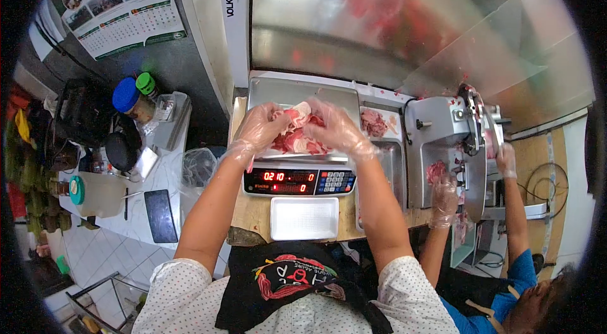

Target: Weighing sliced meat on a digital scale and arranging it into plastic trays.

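My left hand [260, 126], in a clear plastic glove, pinches thin slices of red meat with pale fat [298, 115]. My right hand [339, 129], gloved the same way, grips the other side of these slices. Below both hands, more sliced meat [299, 142] lies in a loose pile over the platform of a digital scale [299, 181]. Red digits glow on the scale's front panel, with a keypad at its right. An upright-facing white foam tray [304, 219] sits on the wooden counter, between the scale and my apron. My fingertips are partly hidden by the meat.
Right of the scale are a white tray with meat [374, 123] and a steel pan [392, 163]. Beyond them, a co-worker's gloved hands [445, 196] work at a meat slicer [434, 118]. A marble-patterned side table [135, 213] with jars stands at left.
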Demonstrator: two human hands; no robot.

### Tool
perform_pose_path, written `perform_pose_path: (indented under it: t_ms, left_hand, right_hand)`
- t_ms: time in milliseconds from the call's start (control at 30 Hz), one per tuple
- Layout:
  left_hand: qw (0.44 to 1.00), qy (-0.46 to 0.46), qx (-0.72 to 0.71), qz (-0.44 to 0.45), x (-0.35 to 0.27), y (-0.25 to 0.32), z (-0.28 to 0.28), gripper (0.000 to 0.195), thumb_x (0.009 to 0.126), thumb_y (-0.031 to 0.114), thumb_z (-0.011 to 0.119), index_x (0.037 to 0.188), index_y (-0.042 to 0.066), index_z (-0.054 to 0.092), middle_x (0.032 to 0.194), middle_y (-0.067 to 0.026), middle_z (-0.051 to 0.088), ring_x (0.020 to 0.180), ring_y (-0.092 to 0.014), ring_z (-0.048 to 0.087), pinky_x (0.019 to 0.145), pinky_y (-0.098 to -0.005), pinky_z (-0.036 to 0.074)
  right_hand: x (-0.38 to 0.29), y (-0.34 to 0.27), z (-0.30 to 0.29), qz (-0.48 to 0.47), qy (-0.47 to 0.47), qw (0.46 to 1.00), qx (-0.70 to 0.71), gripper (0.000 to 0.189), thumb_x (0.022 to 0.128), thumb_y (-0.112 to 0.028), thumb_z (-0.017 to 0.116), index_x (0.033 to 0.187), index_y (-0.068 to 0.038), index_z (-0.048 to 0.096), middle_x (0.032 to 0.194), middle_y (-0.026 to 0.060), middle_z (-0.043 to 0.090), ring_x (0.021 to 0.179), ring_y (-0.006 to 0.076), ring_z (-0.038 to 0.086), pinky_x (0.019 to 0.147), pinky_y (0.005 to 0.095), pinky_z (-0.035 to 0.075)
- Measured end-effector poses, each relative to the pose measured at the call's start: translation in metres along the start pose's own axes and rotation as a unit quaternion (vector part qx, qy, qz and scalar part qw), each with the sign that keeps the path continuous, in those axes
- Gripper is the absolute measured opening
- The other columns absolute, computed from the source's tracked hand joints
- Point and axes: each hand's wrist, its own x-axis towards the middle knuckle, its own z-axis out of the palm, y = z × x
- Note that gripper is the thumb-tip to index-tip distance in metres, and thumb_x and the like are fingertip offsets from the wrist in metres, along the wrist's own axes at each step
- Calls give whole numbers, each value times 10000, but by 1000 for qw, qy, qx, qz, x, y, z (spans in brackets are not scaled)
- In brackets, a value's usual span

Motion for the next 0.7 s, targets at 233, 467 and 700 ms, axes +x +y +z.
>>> perform_pose_path:
  t_ms: [233,467,700]
  left_hand:
    - [997,-3,70,21,5,5,-9,258,938,209,675,1089,3,710,725,-98,662,573,-156,603,591,-341,495]
    - [985,-64,146,67,20,2,-20,282,943,135,682,1196,15,717,773,-174,697,633,-237,656,648,-387,519]
    - [913,-65,379,136,13,27,-19,371,959,255,660,1321,179,695,1202,-227,681,1080,-357,677,944,-436,514]
  right_hand:
    - [-21,31,10,52,78,995,44,496,867,-224,734,1296,7,637,1099,231,724,1008,328,717,919,398,558]
    - [-10,25,1,-7,164,986,-41,274,877,-63,671,1140,-30,740,1122,203,734,996,320,726,887,381,567]
    - [-17,56,25,-195,165,955,-148,351,906,63,584,1211,-36,726,1191,175,732,1134,310,698,1046,342,495]
